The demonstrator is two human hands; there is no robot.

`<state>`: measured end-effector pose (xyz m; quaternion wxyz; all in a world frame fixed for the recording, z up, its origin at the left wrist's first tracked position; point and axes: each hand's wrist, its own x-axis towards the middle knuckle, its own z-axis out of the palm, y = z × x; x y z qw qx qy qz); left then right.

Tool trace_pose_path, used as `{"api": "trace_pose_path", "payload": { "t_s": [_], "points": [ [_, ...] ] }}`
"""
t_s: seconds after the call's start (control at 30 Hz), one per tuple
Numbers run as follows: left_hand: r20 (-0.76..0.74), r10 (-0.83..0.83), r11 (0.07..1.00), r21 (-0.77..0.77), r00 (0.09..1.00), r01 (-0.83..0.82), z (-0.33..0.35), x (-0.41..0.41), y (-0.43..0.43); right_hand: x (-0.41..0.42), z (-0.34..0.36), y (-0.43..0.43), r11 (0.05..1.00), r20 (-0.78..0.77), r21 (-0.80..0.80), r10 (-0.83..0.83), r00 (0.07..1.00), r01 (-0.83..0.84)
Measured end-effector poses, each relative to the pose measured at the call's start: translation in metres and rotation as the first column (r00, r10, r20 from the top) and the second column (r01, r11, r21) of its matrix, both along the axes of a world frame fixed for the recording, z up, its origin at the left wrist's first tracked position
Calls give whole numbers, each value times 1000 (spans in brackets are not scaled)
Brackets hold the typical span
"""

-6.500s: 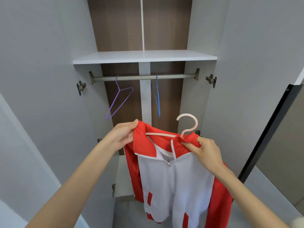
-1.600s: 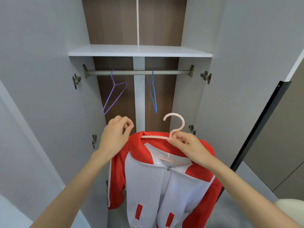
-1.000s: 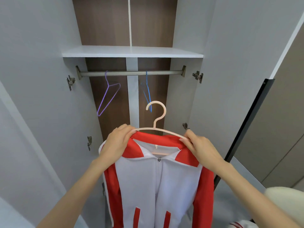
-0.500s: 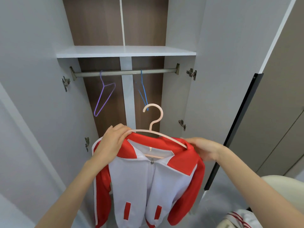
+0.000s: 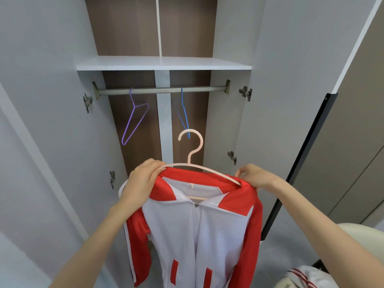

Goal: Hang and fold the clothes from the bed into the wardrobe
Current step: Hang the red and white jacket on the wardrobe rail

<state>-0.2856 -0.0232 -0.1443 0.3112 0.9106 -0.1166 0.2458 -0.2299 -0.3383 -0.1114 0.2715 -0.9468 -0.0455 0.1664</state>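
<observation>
The soft, light jacket [image 5: 197, 235] hangs on a stiff pink hanger [image 5: 189, 160] below the wardrobe rail [image 5: 162, 90]. The left hand [image 5: 143, 179] grips one shoulder, the right hand [image 5: 253, 176] pinches the other; the hanger's neck looks the surest hold.

The rail [image 5: 207, 88] lies under the shelf [image 5: 162, 64] and carries a left hanger [image 5: 134, 106] and a right hanger [image 5: 182, 100]. Before them, lower, is the jacket [image 5: 197, 235] on a third hanger [image 5: 190, 157].

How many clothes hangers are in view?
3. A purple hanger hangs on the rail at left, a blue hanger near its middle, and the pink hanger, inside the jacket, is held by the left hand and right hand.
</observation>
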Motion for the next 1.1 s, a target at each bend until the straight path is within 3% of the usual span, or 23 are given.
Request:
{"api": "trace_pose_path", "payload": {
  "t_s": [0.07,0.1,0.13,0.17,0.2,0.23,0.3,0.33,0.4,0.5,0.6,0.7,0.8,0.97,1.03,1.1],
  "points": [
    [-4,3,1000,-17,1000,-3,-1,2,0,1,-1,1,983,177,-175,89,980,-58],
    [-10,-1,1000,-28,1000,1,0,4,0,-1,0,3,995,290,-89,78,954,-55],
    [-19,-5,999,-38,1000,4,0,6,0,-4,3,7,990,360,127,14,933,-64],
    [-27,-5,999,-42,1000,4,2,8,-2,-8,6,13,937,363,336,-33,931,-98],
    [-32,-8,999,-44,999,6,3,11,-4,-13,10,20,882,350,445,-12,937,-155],
    [-35,-15,999,-46,999,13,5,14,-6,-16,14,26,868,355,438,73,932,-235],
    [-53,-48,998,-40,997,46,10,21,-11,-20,12,34,898,402,222,271,875,-380],
    [-69,-72,997,-28,995,70,12,25,-13,-19,8,36,902,432,143,313,846,-407],
    [-115,-88,996,20,989,91,14,36,-18,-12,4,33,894,481,166,295,826,-416],
    [-82,127,983,144,988,-115,10,58,-30,2,0,29,884,475,293,196,858,-364],
    [-4,316,940,139,949,-312,8,83,-38,22,-5,25,865,416,379,159,895,-329],
    [-119,281,956,129,952,-265,4,116,-39,46,-7,18,900,382,286,207,901,-328],
    [-138,251,958,180,958,-225,2,150,-38,76,-9,9,940,400,121,248,882,-319],
    [-184,246,965,140,952,-222,0,209,-44,117,-17,-6,942,330,114,264,906,-316],
    [-250,173,985,19,953,-174,0,235,-55,134,-20,-13,946,288,213,177,941,-243],
    [-367,9,970,-223,930,-97,2,258,-72,149,-22,-20,943,259,277,111,960,-183]
  ]
}}
